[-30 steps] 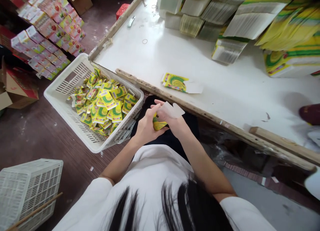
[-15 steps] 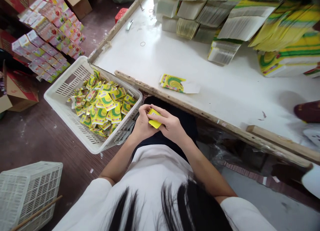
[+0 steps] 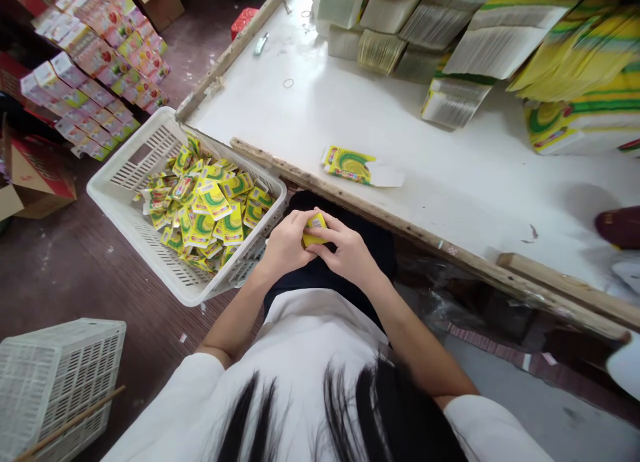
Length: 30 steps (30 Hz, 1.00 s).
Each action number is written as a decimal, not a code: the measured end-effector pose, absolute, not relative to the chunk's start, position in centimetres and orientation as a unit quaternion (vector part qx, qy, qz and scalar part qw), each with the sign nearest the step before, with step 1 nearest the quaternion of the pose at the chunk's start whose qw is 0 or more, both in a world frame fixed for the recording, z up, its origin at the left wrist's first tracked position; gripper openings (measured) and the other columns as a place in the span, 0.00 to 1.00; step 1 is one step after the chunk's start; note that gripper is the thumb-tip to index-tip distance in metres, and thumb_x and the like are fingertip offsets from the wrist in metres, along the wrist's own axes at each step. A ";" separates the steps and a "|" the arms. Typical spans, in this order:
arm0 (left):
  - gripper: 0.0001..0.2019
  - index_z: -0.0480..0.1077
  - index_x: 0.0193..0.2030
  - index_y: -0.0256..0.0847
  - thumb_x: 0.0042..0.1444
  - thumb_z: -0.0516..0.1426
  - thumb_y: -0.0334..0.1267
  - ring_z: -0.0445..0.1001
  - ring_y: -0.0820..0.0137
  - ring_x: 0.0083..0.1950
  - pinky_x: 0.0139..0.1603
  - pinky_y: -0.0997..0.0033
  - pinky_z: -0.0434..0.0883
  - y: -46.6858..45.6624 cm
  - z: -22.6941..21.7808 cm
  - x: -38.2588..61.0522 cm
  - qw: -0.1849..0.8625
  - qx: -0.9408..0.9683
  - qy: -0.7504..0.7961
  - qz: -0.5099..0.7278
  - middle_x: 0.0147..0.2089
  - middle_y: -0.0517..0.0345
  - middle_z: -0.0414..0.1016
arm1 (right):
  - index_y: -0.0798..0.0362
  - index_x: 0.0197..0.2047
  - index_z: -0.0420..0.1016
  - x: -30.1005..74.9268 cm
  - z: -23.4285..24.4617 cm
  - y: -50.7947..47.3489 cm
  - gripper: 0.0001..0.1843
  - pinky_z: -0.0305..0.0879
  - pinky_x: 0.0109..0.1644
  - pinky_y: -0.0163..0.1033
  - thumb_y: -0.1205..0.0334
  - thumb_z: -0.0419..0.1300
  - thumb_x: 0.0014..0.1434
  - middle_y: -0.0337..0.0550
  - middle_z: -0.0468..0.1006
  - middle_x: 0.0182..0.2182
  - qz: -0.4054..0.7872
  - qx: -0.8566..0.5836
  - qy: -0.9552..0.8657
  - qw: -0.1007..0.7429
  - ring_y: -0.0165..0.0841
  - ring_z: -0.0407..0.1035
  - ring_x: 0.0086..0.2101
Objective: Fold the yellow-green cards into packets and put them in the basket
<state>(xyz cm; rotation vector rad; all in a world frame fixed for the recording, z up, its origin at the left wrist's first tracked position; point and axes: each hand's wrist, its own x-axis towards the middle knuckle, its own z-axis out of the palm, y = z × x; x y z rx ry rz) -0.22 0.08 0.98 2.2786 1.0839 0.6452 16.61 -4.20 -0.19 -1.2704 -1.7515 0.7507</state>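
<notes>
Over my lap, my left hand and right hand pinch a yellow box by its edges; it seems light, bendy.

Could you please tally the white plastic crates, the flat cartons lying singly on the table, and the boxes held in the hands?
White plastic crates: 2, the filled crate and the second crate on the floor
Flat carton lying singly on the table: 1
Small yellow box, held between left hand and right hand: 1
Total: 4
</notes>
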 end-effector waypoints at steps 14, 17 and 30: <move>0.31 0.65 0.60 0.41 0.46 0.63 0.29 0.75 0.58 0.56 0.58 0.56 0.73 -0.2 0.2 -0.3 0.276 0.849 0.388 0.229 0.56 0.47 0.76 | 0.48 0.50 0.77 17.5 -0.4 -4.3 0.15 0.67 0.62 0.52 0.67 0.63 0.59 0.52 0.72 0.58 0.355 -0.477 -0.708 0.382 0.44 0.70 0.58; 0.32 0.64 0.60 0.40 0.45 0.62 0.28 0.76 0.58 0.56 0.58 0.55 0.73 -0.3 0.2 -0.4 0.274 0.850 0.384 0.233 0.57 0.46 0.76 | 0.48 0.53 0.72 16.2 -0.7 -4.5 0.21 0.67 0.62 0.53 0.67 0.64 0.55 0.52 0.74 0.56 0.342 -0.495 -0.672 0.430 0.44 0.70 0.57; 0.31 0.60 0.59 0.42 0.50 0.66 0.38 0.74 0.61 0.55 0.56 0.58 0.74 -0.4 0.5 -0.8 0.317 0.813 0.402 0.279 0.56 0.48 0.71 | 0.47 0.50 0.77 17.5 0.0 -4.2 0.17 0.69 0.60 0.52 0.58 0.68 0.56 0.50 0.75 0.54 0.380 -0.475 -0.633 0.479 0.43 0.73 0.54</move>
